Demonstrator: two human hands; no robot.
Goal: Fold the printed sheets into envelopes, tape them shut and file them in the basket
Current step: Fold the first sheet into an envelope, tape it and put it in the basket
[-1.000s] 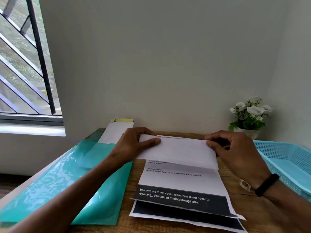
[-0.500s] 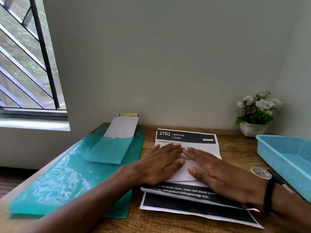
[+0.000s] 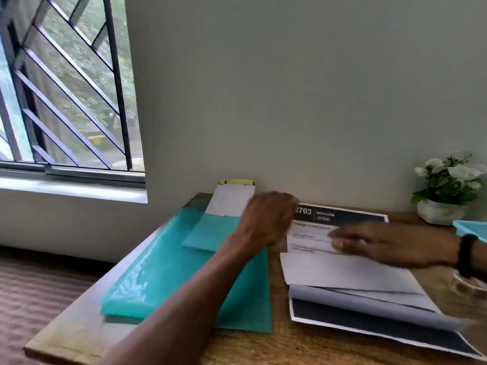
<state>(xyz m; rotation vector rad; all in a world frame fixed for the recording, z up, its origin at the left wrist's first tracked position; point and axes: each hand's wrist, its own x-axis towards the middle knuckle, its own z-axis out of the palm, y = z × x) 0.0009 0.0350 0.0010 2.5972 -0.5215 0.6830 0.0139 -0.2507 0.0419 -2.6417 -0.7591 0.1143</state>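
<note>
Both hands are over the table [image 3: 263, 346], blurred by motion. Left hand [image 3: 266, 222] sits at the far left corner of the sheet [image 3: 340, 227], fingers curled downward beside the printed "2703"; whether it grips the paper cannot be told. Right hand [image 3: 382, 243] reaches in from the right with fingers stretched flat across the printed upper part of the sheet, pressing rather than gripping; a dark band circles its wrist. That sheet lies toward the table's right side, its near part turned up over itself in a loose white flap [image 3: 350, 275], blank side showing. Under it lies another sheet [image 3: 369, 325] with a dark printed band along its near edge. To the left, a teal folder [image 3: 163, 280] runs from the near left part of the table toward the far edge, with a white envelope [image 3: 232, 201] standing in its pocket at the wall. Only a corner of the blue basket [image 3: 471, 229] shows at the right edge. A potted plant [image 3: 448, 188] with white flowers stands in the far right corner. A tape roll [image 3: 471, 285] lies near the right wrist.
</note>
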